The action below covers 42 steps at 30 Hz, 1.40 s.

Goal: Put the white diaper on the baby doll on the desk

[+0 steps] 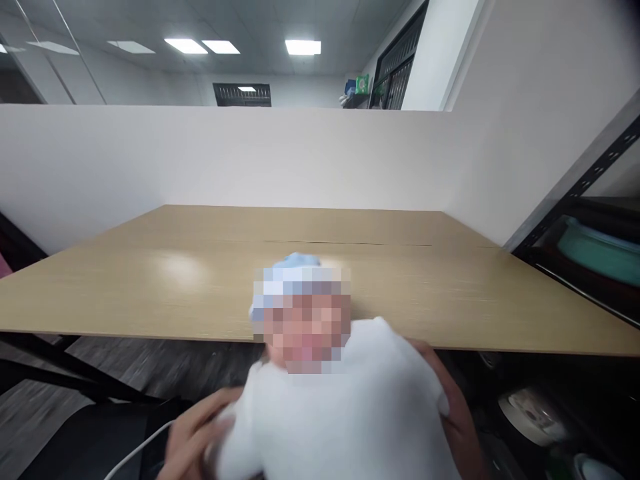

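Note:
A small doll-like figure in white clothing (325, 413) and a light blue cap (296, 260) is held up in front of me, at the near edge of the table. Its face area is blurred. My left hand (200, 430) is closed around the white sleeve at its left side, fingers bent. On the other side my right hand (453, 407) grips the white clothing from the side and behind, with most of its fingers hidden by the figure. The figure's lower part runs out of the bottom of the view.
Behind the figure stretches a light wood table (150, 293), with a white partition (280, 157) at its back. A black chair (100, 440) and a white cable (140, 448) are at lower left. Dark shelving with a teal item (600, 250) stands on the right.

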Each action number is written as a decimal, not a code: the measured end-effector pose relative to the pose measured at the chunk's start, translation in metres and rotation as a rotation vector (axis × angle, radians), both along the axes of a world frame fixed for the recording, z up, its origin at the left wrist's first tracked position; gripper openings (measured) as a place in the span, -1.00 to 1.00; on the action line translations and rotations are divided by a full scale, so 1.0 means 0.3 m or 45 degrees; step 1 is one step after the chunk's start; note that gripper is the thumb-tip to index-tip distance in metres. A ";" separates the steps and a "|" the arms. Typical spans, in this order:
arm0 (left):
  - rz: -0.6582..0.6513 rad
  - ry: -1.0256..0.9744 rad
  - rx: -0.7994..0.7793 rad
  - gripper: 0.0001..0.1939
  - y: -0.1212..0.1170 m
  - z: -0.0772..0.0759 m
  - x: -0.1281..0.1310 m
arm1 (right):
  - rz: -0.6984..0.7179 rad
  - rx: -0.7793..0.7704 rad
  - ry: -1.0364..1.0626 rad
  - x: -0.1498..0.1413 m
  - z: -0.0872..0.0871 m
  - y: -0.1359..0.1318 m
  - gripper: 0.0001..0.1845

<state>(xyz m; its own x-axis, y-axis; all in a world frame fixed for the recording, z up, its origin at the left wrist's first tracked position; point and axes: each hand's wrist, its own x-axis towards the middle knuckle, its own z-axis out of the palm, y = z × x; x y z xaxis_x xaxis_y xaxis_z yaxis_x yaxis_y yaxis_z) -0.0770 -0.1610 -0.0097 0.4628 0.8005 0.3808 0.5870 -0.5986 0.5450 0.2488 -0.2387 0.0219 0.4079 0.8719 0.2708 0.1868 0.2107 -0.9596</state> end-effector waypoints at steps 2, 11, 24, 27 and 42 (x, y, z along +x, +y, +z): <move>0.020 -0.107 -0.047 -0.14 0.051 0.016 0.042 | -0.109 -0.010 -0.025 0.043 0.004 0.040 -0.53; -0.239 0.026 -0.321 -0.51 0.435 0.114 0.190 | -0.141 -0.377 -0.965 0.338 -0.044 0.243 -0.69; -0.143 0.580 0.182 -0.54 0.831 0.027 0.216 | 0.092 -0.303 -1.127 0.514 -0.202 0.540 -0.55; -0.133 0.624 0.291 -0.48 0.984 0.010 0.255 | 0.116 -0.265 -1.161 0.551 -0.208 0.674 -0.52; 0.006 0.484 0.538 -0.25 1.551 -0.028 0.410 | -0.036 -0.194 -1.259 0.734 -0.228 1.217 -0.58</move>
<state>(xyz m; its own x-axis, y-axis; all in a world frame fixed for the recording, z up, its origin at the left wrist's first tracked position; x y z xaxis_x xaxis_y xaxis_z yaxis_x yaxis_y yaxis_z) 0.0460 0.3044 -0.0182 0.6266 0.6172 0.4758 0.6984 -0.7156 0.0087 0.4690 0.1265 -0.0465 0.0810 0.9190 0.3859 0.9187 0.0812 -0.3864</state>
